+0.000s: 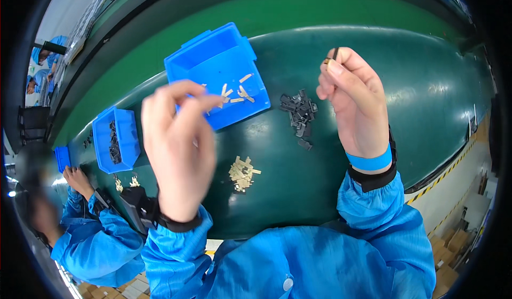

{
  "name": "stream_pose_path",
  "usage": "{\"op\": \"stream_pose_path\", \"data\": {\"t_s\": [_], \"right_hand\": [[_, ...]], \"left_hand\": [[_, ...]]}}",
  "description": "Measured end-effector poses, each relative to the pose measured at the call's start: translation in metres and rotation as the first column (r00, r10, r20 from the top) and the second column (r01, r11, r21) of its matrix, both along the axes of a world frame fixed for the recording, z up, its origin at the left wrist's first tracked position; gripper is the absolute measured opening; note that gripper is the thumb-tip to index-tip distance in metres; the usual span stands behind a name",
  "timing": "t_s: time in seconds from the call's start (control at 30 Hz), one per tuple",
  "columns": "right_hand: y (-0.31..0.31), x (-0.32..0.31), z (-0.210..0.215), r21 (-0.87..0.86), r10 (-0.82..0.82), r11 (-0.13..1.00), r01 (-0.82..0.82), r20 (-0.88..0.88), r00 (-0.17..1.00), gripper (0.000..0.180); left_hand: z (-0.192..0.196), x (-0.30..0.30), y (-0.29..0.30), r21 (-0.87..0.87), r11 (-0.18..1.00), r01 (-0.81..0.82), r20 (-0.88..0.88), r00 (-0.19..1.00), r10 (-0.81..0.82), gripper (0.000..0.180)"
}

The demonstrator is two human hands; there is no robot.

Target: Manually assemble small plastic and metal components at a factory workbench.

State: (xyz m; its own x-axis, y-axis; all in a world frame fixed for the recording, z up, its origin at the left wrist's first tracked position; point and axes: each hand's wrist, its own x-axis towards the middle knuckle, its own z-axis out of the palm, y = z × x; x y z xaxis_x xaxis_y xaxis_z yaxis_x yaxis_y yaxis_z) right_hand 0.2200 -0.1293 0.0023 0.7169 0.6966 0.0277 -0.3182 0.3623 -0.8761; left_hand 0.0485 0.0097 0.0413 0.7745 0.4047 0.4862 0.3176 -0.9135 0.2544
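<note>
My right hand (358, 94) is raised over the right side of the table, thumb and fingers closed in a pinch. Between the fingertips is a small black piece (336, 53), with a bit of tan or brass colour beside it. My left hand (178, 144), smeared by motion, hangs in front of a large blue bin (208, 59); its fingers are bent, and whether they hold anything does not show. Several thin cream-coloured strips (245, 78) lie in the bin. Below and left of my right hand is a heap of small black parts (300, 112). Closer to me lies a pile of flat pale-gold pieces (242, 174).
A smaller blue bin (117, 139) with black parts stands to the left on the green table (298, 203). Beyond it, a co-worker in a blue sleeve (101, 245) has a hand (78, 182) near another small blue bin (62, 158). Cardboard boxes (458, 240) sit on the floor at right.
</note>
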Motion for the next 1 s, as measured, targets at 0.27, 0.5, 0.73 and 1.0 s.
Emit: {"op": "stream_pose_path", "data": {"t_s": [0.27, 0.5, 0.73, 1.0], "right_hand": [[0.000, 0.001, 0.000, 0.038, -0.010, 0.999, 0.012, -0.060, 0.998, 0.013], [0.001, 0.000, -0.003, 0.023, 0.003, 1.000, -0.002, -0.040, 0.999, 0.012], [0.002, -0.010, 0.002, 0.040, 0.034, 0.999, -0.034, 0.007, 0.999, 0.012], [0.001, -0.054, 0.003, -0.003, 0.391, 0.920, -0.392, -0.074, 0.917, 0.013]], "left_hand": [[-0.037, 0.026, -0.056, -0.330, 0.878, 0.346, -0.223, 0.875, -0.429, 0.021], [-0.054, 0.033, -0.058, -0.220, 0.887, 0.406, -0.286, 0.843, -0.456, 0.018], [-0.023, 0.003, -0.046, -0.331, 0.877, 0.349, -0.016, 0.927, -0.375, 0.022], [-0.030, -0.023, -0.019, -0.298, 0.904, 0.307, 0.300, 0.929, -0.216, 0.026]]}}
